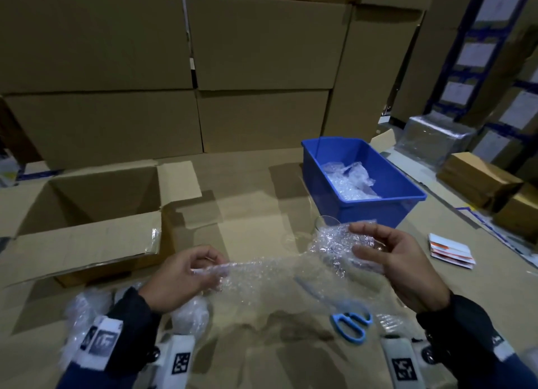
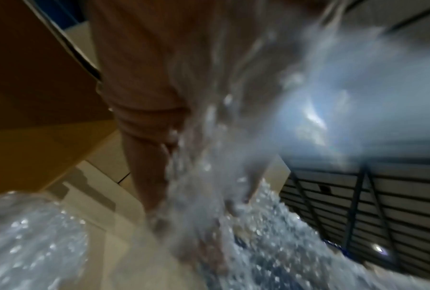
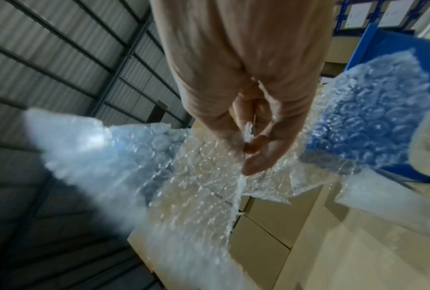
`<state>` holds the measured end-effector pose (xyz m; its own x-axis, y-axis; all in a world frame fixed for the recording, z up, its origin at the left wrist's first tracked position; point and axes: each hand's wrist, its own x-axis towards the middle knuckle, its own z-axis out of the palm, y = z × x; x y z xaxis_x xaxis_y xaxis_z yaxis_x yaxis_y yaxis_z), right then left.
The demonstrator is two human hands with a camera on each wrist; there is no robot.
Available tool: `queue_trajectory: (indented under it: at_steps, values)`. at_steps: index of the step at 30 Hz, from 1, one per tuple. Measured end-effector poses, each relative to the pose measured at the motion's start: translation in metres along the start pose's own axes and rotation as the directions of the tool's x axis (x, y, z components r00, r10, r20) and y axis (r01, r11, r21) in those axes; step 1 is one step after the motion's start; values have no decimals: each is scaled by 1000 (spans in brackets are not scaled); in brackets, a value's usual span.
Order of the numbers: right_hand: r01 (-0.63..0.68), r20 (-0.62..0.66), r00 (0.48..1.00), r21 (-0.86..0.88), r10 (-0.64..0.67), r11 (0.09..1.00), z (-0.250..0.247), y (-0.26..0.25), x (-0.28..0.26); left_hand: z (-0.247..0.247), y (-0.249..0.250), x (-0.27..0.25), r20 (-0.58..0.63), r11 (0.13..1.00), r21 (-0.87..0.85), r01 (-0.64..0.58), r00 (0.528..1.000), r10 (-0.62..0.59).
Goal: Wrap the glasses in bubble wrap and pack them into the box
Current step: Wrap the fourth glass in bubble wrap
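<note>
A clear glass (image 1: pixel 326 224) lies partly rolled in a bubble wrap sheet (image 1: pixel 270 275) above the cardboard worktop. My right hand (image 1: pixel 358 239) grips the bunched wrap around the glass, whose rim sticks out at the far side. In the right wrist view, the right hand (image 3: pixel 249 151) has its thumb and fingers pinching a fold of the bubble wrap (image 3: pixel 199 176). My left hand (image 1: pixel 210 269) pinches the sheet's other end and holds it stretched. The left wrist view is blurred, showing the left hand (image 2: pixel 147 102) beside the bubble wrap (image 2: pixel 258 225). The open cardboard box (image 1: pixel 87 214) stands at the left.
A blue bin (image 1: pixel 404 190) with more bubble wrap sits behind the right hand. Blue-handled scissors (image 1: pixel 350 323) lie under the sheet's near edge. Wrapped bundles (image 1: pixel 190 313) lie by my left wrist. A stack of cards (image 1: pixel 451 250) lies at the right. Stacked cartons wall the back.
</note>
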<state>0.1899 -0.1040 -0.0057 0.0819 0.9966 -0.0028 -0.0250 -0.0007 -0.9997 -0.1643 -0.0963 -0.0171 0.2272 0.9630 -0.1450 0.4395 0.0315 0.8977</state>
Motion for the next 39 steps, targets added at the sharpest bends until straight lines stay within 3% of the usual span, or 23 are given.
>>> queue_trajectory:
  at_steps: [3,7,12,16,21,26,27,28,30,31,33,36,39]
  values:
    - [29,16,999,-71,-28,997,-2,4,-3,-8,-6,4,-48,992,-90,87,995,-92]
    - [103,99,991,-141,-90,985,1,3,-13,-9,-5,7,13,974,-101,201,980,-201]
    - [220,183,965,-188,-186,957,1,-13,-17,-30,-1,14,76,943,-258,213,977,-200]
    - [232,264,951,-264,-161,936,3,-10,-13,-29,5,23,155,891,-345,294,955,-254]
    - [245,268,946,-211,-185,946,13,-3,-5,-32,10,39,73,751,-626,210,975,-212]
    - [164,306,938,18,-162,986,31,-9,1,-31,26,57,-21,612,-790,39,996,-91]
    - [149,311,937,52,-158,987,34,-8,2,-29,30,60,-57,633,-774,-7,997,-58]
    - [136,312,938,69,-151,988,36,-6,4,-25,33,63,-89,716,-697,-39,996,-33]
    - [108,301,946,61,-122,992,39,2,7,-14,32,69,-105,899,-436,-40,994,-7]
    - [97,290,951,49,-107,994,39,6,9,-6,30,72,-96,943,-332,-17,995,-16]
    - [85,253,963,28,-89,996,36,13,11,10,17,78,-102,973,-221,75,990,-99]
    - [84,230,970,2,-82,996,28,19,13,32,-5,87,-192,961,-205,185,955,-225]
    - [94,243,967,-49,-79,994,23,15,10,46,-4,90,-208,971,-180,159,958,-196]
